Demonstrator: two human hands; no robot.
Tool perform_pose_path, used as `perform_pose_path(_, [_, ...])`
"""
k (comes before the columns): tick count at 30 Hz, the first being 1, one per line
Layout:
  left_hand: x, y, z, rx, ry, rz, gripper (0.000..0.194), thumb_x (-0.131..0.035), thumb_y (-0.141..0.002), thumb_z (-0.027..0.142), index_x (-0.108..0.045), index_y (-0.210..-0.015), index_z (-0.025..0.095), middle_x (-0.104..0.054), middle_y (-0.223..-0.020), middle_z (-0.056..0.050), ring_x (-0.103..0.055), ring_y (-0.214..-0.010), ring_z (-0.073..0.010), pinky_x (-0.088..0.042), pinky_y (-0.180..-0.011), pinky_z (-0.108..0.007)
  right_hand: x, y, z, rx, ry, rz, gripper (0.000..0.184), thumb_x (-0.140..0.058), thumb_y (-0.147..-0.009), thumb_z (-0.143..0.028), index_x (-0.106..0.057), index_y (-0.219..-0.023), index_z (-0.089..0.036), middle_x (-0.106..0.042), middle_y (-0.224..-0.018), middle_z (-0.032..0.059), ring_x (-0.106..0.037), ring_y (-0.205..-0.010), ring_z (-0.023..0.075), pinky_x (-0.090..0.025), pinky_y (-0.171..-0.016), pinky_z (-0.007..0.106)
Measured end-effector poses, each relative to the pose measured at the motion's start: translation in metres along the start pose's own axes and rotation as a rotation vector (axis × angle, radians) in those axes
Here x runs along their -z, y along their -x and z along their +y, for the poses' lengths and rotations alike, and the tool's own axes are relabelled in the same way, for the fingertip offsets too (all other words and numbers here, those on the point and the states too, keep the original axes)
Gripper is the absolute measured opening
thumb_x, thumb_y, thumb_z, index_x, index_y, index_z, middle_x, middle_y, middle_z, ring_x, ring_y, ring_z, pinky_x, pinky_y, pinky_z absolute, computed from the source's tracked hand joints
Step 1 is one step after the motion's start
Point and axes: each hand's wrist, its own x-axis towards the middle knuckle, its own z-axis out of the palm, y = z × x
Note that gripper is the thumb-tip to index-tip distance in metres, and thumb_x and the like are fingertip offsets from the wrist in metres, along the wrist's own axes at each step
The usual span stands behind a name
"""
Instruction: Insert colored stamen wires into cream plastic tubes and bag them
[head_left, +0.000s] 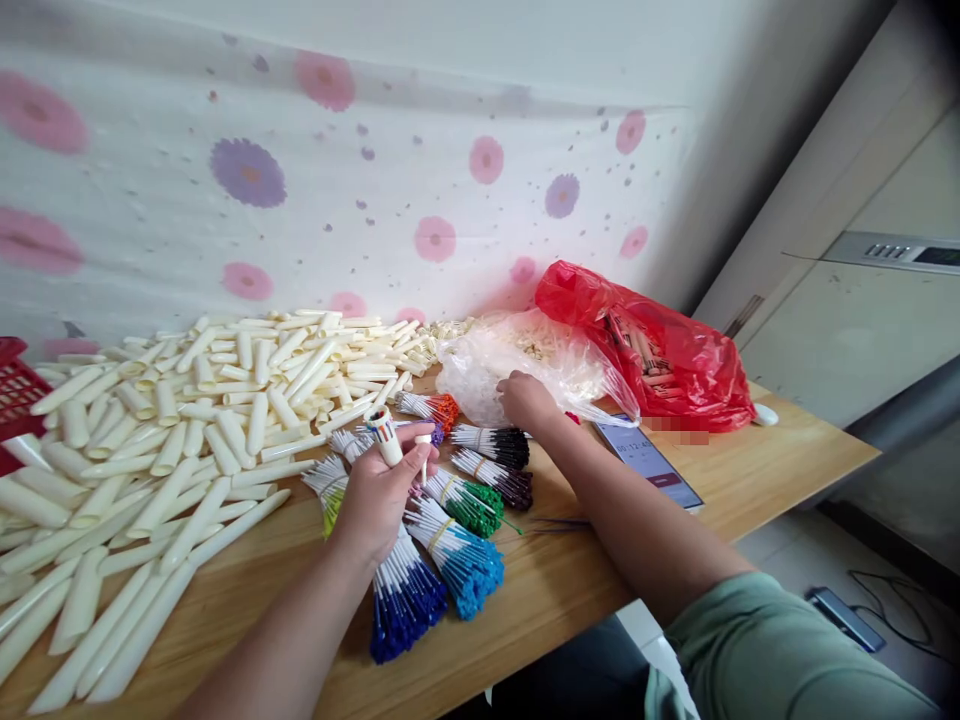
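Note:
My left hand (379, 495) is closed around a white pen barrel (384, 433), held upright above bundles of coloured refills (457, 545) in blue, green, black, purple and orange. My right hand (525, 398) reaches into the mouth of a clear plastic bag (525, 355) of small cream parts; its fingers are curled and what they hold is hidden. A big heap of cream pen barrels (187, 420) covers the left side of the wooden table (787, 450).
A red plastic bag (660, 350) of parts lies behind the clear one. A phone (649, 460) with a lit screen rests right of my forearm. A red basket (15, 395) sits at the far left. A floral cloth (337, 180) hangs behind.

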Motion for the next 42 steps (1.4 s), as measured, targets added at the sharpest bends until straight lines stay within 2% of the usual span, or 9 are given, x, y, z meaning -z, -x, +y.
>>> perform_pose_path(6, [-0.001, -0.001, -0.005, -0.035, -0.015, -0.017, 0.041, -0.075, -0.068, 0.035, -0.06, -0.1, 0.015, -0.061, -0.065, 0.001, -0.051, -0.054, -0.0085, -0.039, -0.049, -0.019, -0.026, -0.008, 0.005, -0.058, -0.017, -0.061, 0.025, -0.053, -0.091, -0.032, -0.058, -0.109, -0.016, -0.06, -0.11, 0.0067, -0.06, -0.094, 0.0173, -0.052, -0.081, 0.038])
perform_pose_path(12, [0.0, -0.001, -0.009, 0.01, -0.021, -0.011, 0.044, -0.078, -0.063, 0.038, -0.066, -0.098, 0.013, -0.062, -0.07, 0.0, -0.049, -0.061, -0.0087, -0.04, -0.056, -0.02, -0.004, 0.002, 0.001, -0.019, -0.201, 0.084, 0.019, -0.045, -0.091, -0.016, -0.061, -0.099, -0.01, -0.065, -0.099, 0.0156, -0.061, -0.094, 0.0228, -0.047, -0.08, 0.034])
perform_pose_path(16, [0.001, 0.0, -0.011, -0.003, -0.012, -0.043, 0.036, -0.077, -0.066, 0.037, -0.067, -0.092, 0.014, -0.062, -0.068, 0.0, -0.051, -0.062, -0.0103, -0.041, -0.058, -0.022, 0.021, 0.026, -0.015, 0.187, -0.507, 0.142, 0.025, -0.044, -0.093, -0.027, -0.056, -0.113, -0.017, -0.068, -0.092, 0.0045, -0.063, -0.08, 0.0126, -0.049, -0.073, 0.024])
perform_pose_path(20, [0.002, 0.003, -0.01, -0.053, -0.003, -0.11, 0.026, -0.073, -0.071, 0.034, -0.067, -0.088, 0.016, -0.062, -0.07, 0.0, -0.052, -0.064, -0.0104, -0.042, -0.061, -0.023, 0.036, 0.046, -0.032, 0.512, -1.065, 0.08, 0.015, -0.053, -0.089, -0.023, -0.064, -0.094, -0.016, -0.068, -0.084, 0.0035, -0.062, -0.075, 0.0109, -0.05, -0.069, 0.023])
perform_pose_path(25, [0.0, 0.006, -0.009, -0.078, 0.017, -0.164, 0.023, -0.073, -0.072, 0.034, -0.067, -0.085, 0.016, -0.058, -0.066, 0.001, -0.049, -0.062, -0.0104, -0.04, -0.059, -0.023, 0.033, 0.05, -0.041, 0.591, -1.278, 0.082, 0.008, -0.062, -0.083, -0.02, -0.067, -0.089, -0.017, -0.068, -0.087, 0.0041, -0.062, -0.083, 0.0123, -0.05, -0.075, 0.027])
perform_pose_path(29, [0.0, 0.007, -0.008, -0.117, 0.011, -0.205, 0.019, -0.07, -0.075, 0.033, -0.068, -0.085, 0.017, -0.059, -0.067, 0.001, -0.05, -0.063, -0.0113, -0.041, -0.061, -0.025, 0.027, 0.05, -0.046, 0.547, -1.382, 0.052, 0.008, -0.068, -0.079, -0.02, -0.069, -0.086, -0.018, -0.067, -0.081, 0.0018, -0.062, -0.073, 0.0105, -0.05, -0.067, 0.024])
perform_pose_path(32, [-0.002, 0.009, -0.006, -0.112, 0.0, -0.209, 0.019, -0.07, -0.075, 0.033, -0.068, -0.083, 0.016, -0.059, -0.065, 0.0, -0.05, -0.062, -0.0118, -0.04, -0.06, -0.025, 0.027, 0.052, -0.047, 0.527, -1.377, -0.003, 0.008, -0.067, -0.079, -0.022, -0.07, -0.085, -0.017, -0.068, -0.08, 0.0025, -0.062, -0.071, 0.0108, -0.05, -0.066, 0.026])
perform_pose_path(38, [-0.004, 0.01, -0.004, -0.086, -0.011, -0.184, 0.025, -0.071, -0.072, 0.039, -0.065, -0.078, 0.015, -0.058, -0.06, 0.0, -0.049, -0.057, -0.0115, -0.038, -0.056, -0.025, 0.028, 0.05, -0.045, 0.606, -1.243, 0.064, 0.01, -0.066, -0.081, -0.025, -0.07, -0.084, -0.017, -0.068, -0.08, 0.0047, -0.062, -0.075, 0.0132, -0.05, -0.072, 0.03])
perform_pose_path(42, [-0.003, 0.009, -0.005, -0.095, -0.124, -0.173, 0.022, -0.067, -0.076, 0.036, -0.064, -0.079, 0.015, -0.056, -0.059, 0.002, -0.048, -0.055, -0.0103, -0.038, -0.056, -0.023, 0.028, 0.05, -0.045, 0.691, -1.016, 0.153, 0.011, -0.061, -0.085, -0.024, -0.066, -0.081, -0.016, -0.067, -0.077, 0.0057, -0.06, -0.075, 0.0141, -0.048, -0.071, 0.029])
